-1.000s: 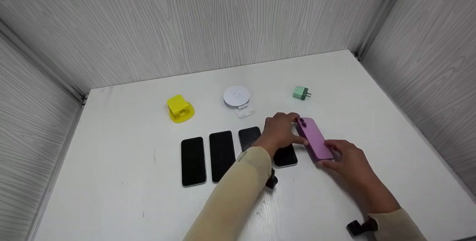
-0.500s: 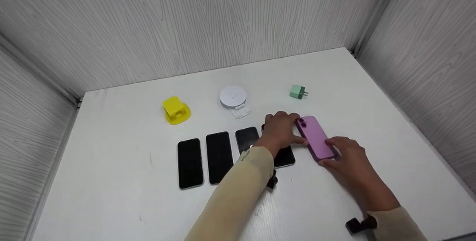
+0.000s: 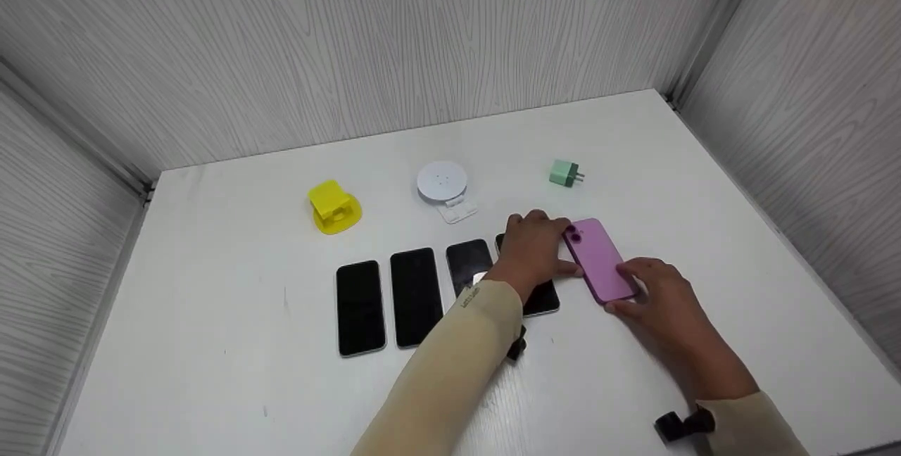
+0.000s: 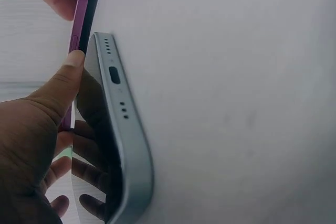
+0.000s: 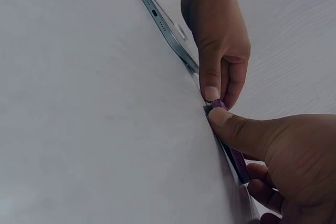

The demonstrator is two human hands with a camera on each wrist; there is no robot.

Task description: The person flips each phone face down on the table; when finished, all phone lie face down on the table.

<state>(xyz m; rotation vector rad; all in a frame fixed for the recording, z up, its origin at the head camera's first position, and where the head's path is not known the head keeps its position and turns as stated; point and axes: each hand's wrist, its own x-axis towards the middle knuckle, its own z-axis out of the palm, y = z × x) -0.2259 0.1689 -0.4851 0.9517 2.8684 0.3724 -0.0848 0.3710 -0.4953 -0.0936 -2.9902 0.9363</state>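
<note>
A pink-purple phone (image 3: 600, 259) lies back up, camera lenses toward its far end, at the right of a row of phones. My left hand (image 3: 531, 248) grips its left side and far corner with thumb and fingers. At the near right end, my right hand (image 3: 658, 294) pinches it. In the left wrist view the left thumb presses the phone's side edge (image 4: 80, 19), its dark screen side turned toward the table. The right wrist view has both thumbs close together along the purple phone (image 5: 239, 163). A black-screened phone (image 3: 542, 299) lies partly hidden beneath the left hand.
More black-screened phones (image 3: 360, 308) lie side by side to the left, partly covered by my left forearm. Behind them stand a yellow holder (image 3: 334, 207), a white round stand (image 3: 442, 181) and a green plug adapter (image 3: 564, 173). White panels (image 3: 394, 41) enclose the table.
The purple phone has tipped slightly flatter, showing less of its left side. Both hands stay on it, the left shifting a little to the right. The head view has shifted slightly.
</note>
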